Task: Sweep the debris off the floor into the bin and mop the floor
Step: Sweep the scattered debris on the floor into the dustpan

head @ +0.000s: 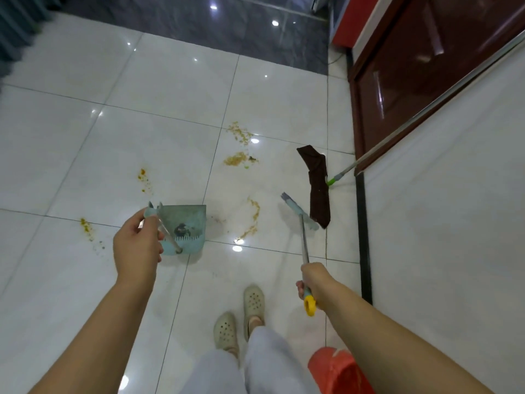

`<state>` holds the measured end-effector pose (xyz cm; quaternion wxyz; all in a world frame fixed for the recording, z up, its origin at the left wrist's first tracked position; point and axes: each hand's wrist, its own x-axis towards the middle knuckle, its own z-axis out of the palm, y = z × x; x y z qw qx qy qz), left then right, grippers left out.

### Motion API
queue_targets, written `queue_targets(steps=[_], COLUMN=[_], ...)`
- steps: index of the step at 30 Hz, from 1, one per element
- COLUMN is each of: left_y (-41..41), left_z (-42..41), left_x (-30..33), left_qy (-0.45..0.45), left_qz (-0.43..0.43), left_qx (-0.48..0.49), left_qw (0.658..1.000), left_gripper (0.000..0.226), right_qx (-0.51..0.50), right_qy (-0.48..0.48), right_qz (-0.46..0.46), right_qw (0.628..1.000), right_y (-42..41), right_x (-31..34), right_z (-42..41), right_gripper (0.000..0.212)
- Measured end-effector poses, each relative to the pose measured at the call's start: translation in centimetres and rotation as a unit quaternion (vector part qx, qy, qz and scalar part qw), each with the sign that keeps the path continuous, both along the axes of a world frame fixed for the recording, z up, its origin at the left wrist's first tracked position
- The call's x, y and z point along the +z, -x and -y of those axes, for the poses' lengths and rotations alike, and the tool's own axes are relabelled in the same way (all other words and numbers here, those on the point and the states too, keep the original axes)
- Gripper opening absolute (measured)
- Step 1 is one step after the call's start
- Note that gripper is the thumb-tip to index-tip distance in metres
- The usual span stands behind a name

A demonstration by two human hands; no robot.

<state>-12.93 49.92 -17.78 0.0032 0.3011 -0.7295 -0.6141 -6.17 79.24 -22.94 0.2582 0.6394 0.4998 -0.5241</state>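
My left hand (pixel 137 245) grips the handle of a light blue dustpan (pixel 187 226), which rests on the white tile floor with dark dirt inside it. In my right hand (pixel 311 281) is the metal pole of a broom with a yellow end cap; its pale blue broom head (pixel 301 213) touches the floor to the right of the pan. Yellow-brown debris lies in patches: a curved streak (pixel 252 216) between pan and broom, piles (pixel 235 159) further ahead, and spots (pixel 143 179) to the left. A mop with a brown cloth (pixel 318 186) lies by the wall.
A red bin (pixel 338 371) stands at my right, near my feet. The mop's metal handle (pixel 426 112) leans up along the white wall. A dark red wooden door (pixel 412 66) is ahead on the right. My feet in beige clogs (pixel 252 302) stand behind the pan.
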Motion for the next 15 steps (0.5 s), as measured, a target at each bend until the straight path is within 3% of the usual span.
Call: queue_targets(steps=[3, 5, 7, 12, 15], left_y=[0.3, 0.7, 1.3, 3.3, 4.2], left_z=[0.3, 0.4, 0.4, -0.1, -0.1], left_x=[-0.6, -0.7, -0.5, 0.9, 2.2], left_qy=[0.02, 0.016, 0.016, 0.011, 0.005], left_qz=[0.003, 0.001, -0.004, -0.024, -0.049], left_qx=[0.042, 0.081, 0.11, 0.157, 0.176], left_qw=[0.999, 0.997, 0.994, 0.987, 0.983], left_gripper=[0.028, 0.03, 0.036, 0.037, 0.035], right_qx=[0.202, 0.352, 0.432, 0.578, 0.574], right_qy=[-0.075, -0.139, -0.171, -0.197, -0.182], right_qz=[0.031, 0.035, 0.039, 0.013, -0.01], right_qw=[0.976, 0.925, 0.885, 0.792, 0.798], right_y=[0.1, -0.3, -0.2, 2.1, 4.1], right_x=[-1.3, -2.2, -3.0, -3.2, -3.3], right_z=[-0.5, -1.5, -2.6, -4.0, -4.2], right_gripper=[0.02, 0.023, 0.029, 0.036, 0.031])
